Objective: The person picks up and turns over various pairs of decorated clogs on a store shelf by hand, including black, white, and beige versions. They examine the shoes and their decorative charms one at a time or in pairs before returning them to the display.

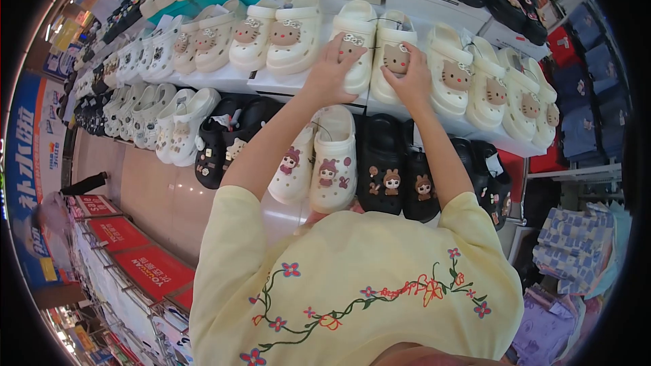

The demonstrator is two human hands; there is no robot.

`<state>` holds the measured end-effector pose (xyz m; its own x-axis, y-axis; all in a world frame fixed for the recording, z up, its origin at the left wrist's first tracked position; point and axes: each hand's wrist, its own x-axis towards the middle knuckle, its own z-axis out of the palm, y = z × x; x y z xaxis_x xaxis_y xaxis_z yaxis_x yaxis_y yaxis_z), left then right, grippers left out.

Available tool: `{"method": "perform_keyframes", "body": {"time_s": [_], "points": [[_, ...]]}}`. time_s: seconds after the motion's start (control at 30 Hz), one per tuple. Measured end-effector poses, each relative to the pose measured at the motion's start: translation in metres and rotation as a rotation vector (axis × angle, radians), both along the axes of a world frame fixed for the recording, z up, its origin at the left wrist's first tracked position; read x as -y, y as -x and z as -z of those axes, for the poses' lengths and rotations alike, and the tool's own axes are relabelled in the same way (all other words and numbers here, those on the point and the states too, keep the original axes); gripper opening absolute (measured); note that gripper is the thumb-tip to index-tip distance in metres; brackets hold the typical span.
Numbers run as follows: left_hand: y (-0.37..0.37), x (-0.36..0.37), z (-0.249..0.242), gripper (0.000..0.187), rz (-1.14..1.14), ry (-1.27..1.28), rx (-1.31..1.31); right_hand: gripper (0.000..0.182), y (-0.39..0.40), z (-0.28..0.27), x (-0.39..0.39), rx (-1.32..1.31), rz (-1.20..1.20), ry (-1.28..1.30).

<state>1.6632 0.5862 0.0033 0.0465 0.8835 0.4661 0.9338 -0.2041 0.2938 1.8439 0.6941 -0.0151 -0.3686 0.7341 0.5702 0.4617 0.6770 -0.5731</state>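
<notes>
A pair of white clogs with brown cat-face charms stands on the upper display shelf in front of me. My left hand [332,71] grips the left clog [357,15], its fingers reaching over the charm and the thumb low by the toe. Around the right clog [386,89] my right hand [411,78] is curled, thumb on the front and fingers along the far side. Both clogs rest toe toward me, with a thin dark cord near their heels. The left clog's charm is partly covered by my fingers.
Similar white clogs [293,37] stand to the left, and more cat-charm clogs [452,74] to the right. Below are white clogs with doll charms [332,176] and black clogs [382,156]. Shoe boxes [434,3] line the back. Red signs [146,264] stand lower left.
</notes>
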Motion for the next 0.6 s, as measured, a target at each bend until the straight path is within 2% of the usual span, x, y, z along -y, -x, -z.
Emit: {"method": "perform_keyframes", "body": {"time_s": [0.23, 0.33, 0.37, 0.47, 0.5, 0.6], "points": [[0.006, 0.003, 0.004, 0.096, 0.080, -0.001, 0.138, 0.065, 0.000, 0.008, -0.001, 0.040, 0.045, -0.148], [0.013, 0.013, 0.008, 0.097, 0.123, -0.059, 0.078, 0.064, 0.000, 0.005, 0.003, 0.066, 0.039, -0.144], [0.017, 0.023, 0.009, 0.092, 0.138, -0.056, 0.033, 0.067, 0.000, 0.009, 0.001, 0.091, 0.057, -0.138], [0.045, 0.055, 0.016, 0.083, 0.179, 0.013, 0.122, 0.069, 0.002, 0.010, 0.007, 0.162, 0.129, -0.108], [0.059, 0.068, 0.015, 0.074, 0.197, -0.045, 0.166, 0.067, 0.006, 0.008, 0.014, 0.171, 0.194, -0.108], [0.117, 0.098, 0.010, 0.068, 0.012, -0.218, 0.055, 0.065, 0.034, 0.004, 0.031, 0.098, 0.373, -0.311]]}}
